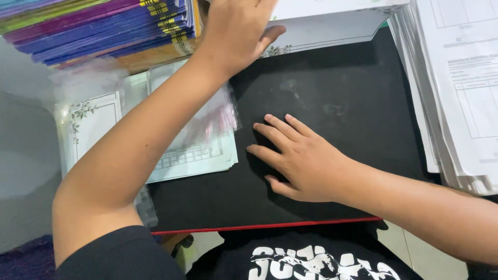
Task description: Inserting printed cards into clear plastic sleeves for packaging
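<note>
hands at work: left hand (236, 31) reaches up onto the white sheets (321, 23) at the far edge, fingers out of view, so i cannot tell its grip. right hand (301, 161) lies spread flat on the black board (353, 98). best lift one sheet slowly.

left hand (236, 31) laid on white floral-bordered paper stack (332, 21), top centre | right hand (301, 161) pressed flat, fingers spread, on black red-edged board (337, 93), mid-frame | multicoloured folder stack (93, 26) seen upper left | white printed forms pile (461, 88) seen at right edge
</note>
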